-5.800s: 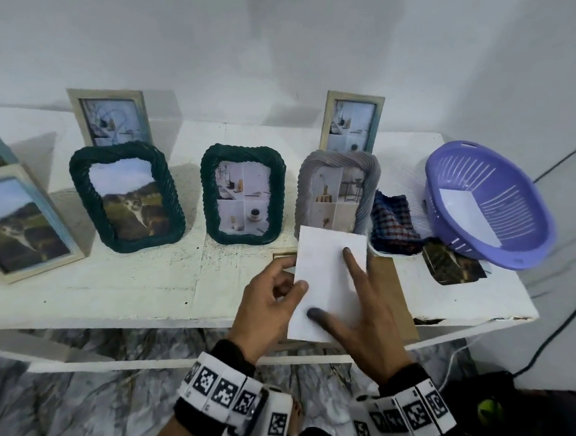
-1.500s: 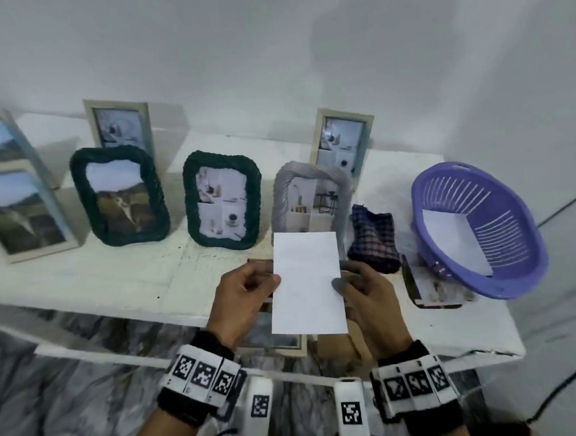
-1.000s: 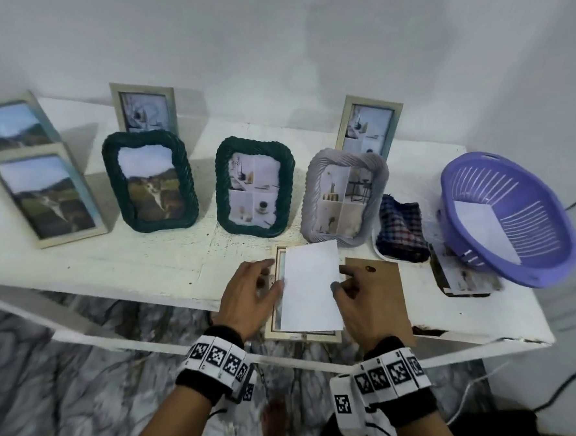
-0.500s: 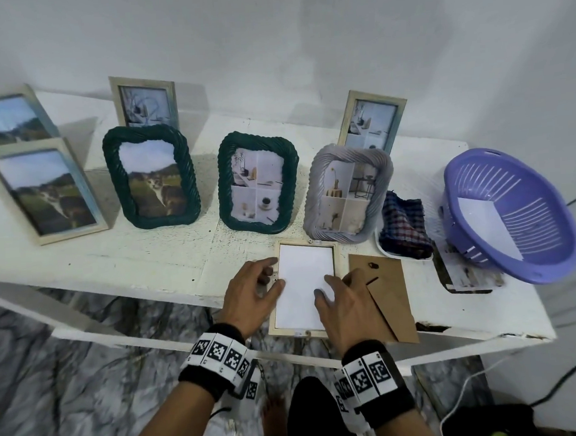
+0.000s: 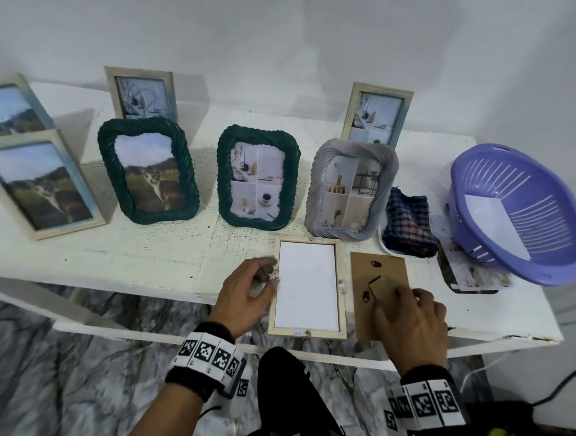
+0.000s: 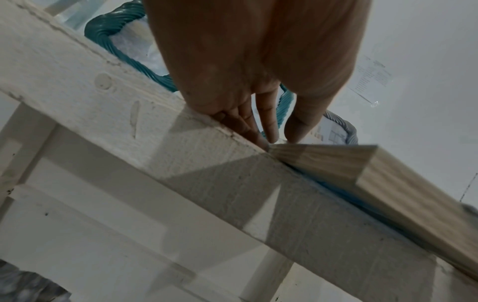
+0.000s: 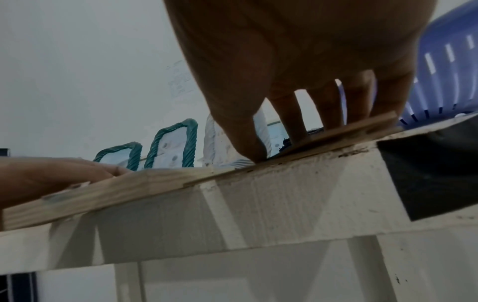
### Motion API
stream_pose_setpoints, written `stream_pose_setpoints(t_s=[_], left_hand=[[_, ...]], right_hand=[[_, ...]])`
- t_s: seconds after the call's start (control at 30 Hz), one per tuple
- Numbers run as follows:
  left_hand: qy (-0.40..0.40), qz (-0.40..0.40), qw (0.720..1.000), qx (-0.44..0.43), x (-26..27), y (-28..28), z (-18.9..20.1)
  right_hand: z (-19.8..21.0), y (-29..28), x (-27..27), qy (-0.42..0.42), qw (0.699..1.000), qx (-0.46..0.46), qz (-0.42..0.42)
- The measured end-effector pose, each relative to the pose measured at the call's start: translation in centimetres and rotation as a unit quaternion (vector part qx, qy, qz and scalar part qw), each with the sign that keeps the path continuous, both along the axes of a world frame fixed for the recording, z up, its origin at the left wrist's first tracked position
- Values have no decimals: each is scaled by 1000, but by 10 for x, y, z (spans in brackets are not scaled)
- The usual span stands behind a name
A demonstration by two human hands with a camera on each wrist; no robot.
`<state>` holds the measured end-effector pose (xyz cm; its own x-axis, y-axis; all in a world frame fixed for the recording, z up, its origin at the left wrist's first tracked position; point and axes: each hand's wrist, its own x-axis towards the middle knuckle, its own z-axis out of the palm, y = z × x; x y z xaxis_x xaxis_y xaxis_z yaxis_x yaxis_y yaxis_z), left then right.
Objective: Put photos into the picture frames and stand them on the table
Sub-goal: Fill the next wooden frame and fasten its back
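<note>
The purple basket sat tilted at the right end of the white table, with one white sheet lying inside it. Just left of the basket, a checked cloth sat in a shallow white dish, and a loose photo lay flat on the table, partly under the basket's near rim.

The wooden frame lay face down at the table's front edge, its near end hanging past the edge, with the photo's white back seated inside it. The left hand rested beside the frame's left rail, fingers loosely bent and their tips touching the rail, not gripping it. The brown backing board lay just right of the frame. The right hand rested on that board with fingers spread and fairly straight, pressing its hinged stand.

Seven filled frames stood further back, among them two dark green rope frames and a grey rope frame.

The left wrist view showed what the head view did not: the fingertips meeting the frame's corner at the table's edge, and the frame's thick side. The right wrist view showed the thumb pressing down on the board's edge and the stand raised slightly off the board.
</note>
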<state>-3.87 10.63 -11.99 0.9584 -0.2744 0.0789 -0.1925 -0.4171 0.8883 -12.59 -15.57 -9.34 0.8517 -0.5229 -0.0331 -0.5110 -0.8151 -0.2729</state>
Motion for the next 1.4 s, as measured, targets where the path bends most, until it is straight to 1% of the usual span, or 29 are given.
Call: stream_pose_setpoints(t_s=[0.07, 0.17, 0.27, 0.37, 0.47, 0.53, 0.6, 0.83, 0.93, 1.03, 1.17, 1.23, 1.27, 1.33, 1.37, 1.4], left_hand=[[-2, -3, 1000, -4, 0, 1, 1], [-3, -2, 1000, -10, -1, 0, 1], [0, -1, 1000, -10, -1, 0, 1], [-1, -2, 1000, -13, -2, 1, 1], [4, -3, 1000, -11, -2, 1, 2], [9, -4, 1000, -8, -1, 1, 2], [13, -2, 1000, -4, -1, 2, 3], [9, -3, 1000, 4, -2, 1, 5], [4, 2, 1000, 6, -2, 1, 5], [4, 1, 1000, 8, -2, 0, 4], [7, 1, 1000, 8, -1, 1, 3], [15, 1, 1000, 5, -2, 0, 4], [19, 3, 1000, 7, -2, 0, 4], [17, 6, 1000, 21, -3, -1, 3], [12, 7, 1000, 26, -3, -1, 3], [6, 9, 1000, 29, -3, -1, 3]], right_hand=[[-1, -5, -1, -25, 999, 22, 5], [4, -7, -1, -26, 996, 84, -23], [14, 1, -4, -80, 990, 109, -32], [25, 22, -6, -161, 981, 105, 4], [30, 46, 2, -200, 974, 90, 60], [27, 60, 11, -187, 974, 75, 101], [21, 72, 23, -163, 977, 59, 121], [7, 91, 42, -105, 985, 44, 131], [8, 91, 42, -94, 985, 0, 142], [11, 89, 42, -65, 986, -53, 147], [10, 89, 39, -67, 984, -64, 154], [10, 86, 36, -78, 980, -37, 177], [8, 81, 36, -86, 978, -5, 192], [5, 64, 36, -107, 968, 104, 202], [3, 54, 37, -124, 959, 161, 199], [0, 42, 37, -143, 948, 200, 203]])
